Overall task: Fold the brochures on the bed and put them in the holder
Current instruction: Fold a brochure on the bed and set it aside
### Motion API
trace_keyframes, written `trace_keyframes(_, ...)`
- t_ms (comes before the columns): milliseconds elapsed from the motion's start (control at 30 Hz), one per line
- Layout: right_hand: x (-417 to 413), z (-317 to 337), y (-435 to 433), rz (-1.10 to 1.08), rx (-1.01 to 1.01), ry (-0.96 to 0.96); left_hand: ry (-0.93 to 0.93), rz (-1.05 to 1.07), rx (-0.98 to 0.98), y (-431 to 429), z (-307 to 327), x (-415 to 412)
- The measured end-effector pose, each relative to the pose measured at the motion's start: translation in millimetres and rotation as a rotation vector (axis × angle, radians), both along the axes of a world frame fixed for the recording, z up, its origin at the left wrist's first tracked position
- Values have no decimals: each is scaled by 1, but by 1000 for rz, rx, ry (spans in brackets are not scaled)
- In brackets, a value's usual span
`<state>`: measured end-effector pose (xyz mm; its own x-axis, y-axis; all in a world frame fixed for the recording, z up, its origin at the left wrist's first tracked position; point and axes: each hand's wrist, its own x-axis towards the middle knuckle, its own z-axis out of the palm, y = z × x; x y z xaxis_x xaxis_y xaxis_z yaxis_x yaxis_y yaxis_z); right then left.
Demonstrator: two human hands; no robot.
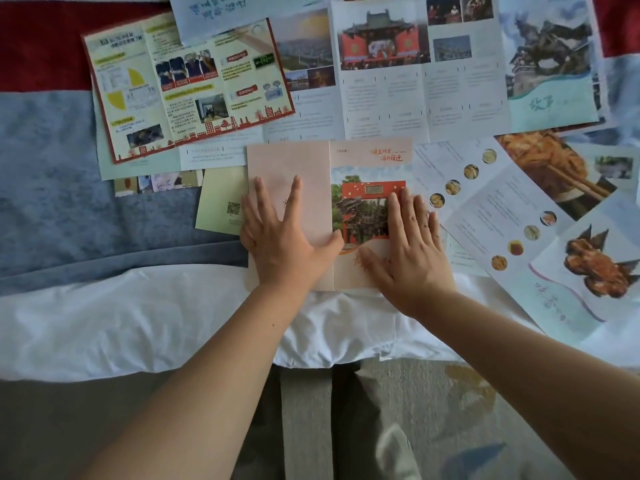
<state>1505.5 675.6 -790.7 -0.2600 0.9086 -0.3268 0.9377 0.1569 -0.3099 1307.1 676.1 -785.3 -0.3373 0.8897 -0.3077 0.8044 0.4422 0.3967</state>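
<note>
A pale pink brochure lies on the bed near its front edge, showing two panels with a crease down the middle. My left hand presses flat on the left, plain panel with fingers spread. My right hand presses flat on the right panel, which carries a photo of a red gate. Both hands lie with straight fingers and grip nothing. No holder is in view.
Several unfolded brochures cover the bed: a red-bordered one at the back left, a wide temple one behind, a food one at the right, a small green card beside my left hand. The white sheet edge runs in front.
</note>
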Motion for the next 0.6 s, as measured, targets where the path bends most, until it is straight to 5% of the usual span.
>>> trace_keyframes(167, -6, 0, -4, 4, 24, 6, -102, 50, 68, 2, 14, -7)
trace_keyframes(400, -21, 7, -3, -79, -4, 83, -487, 198, 236, -3, 31, -31)
trace_keyframes(600, -48, 19, 0, -221, -43, 352, -164, 78, 110, -11, 17, -55)
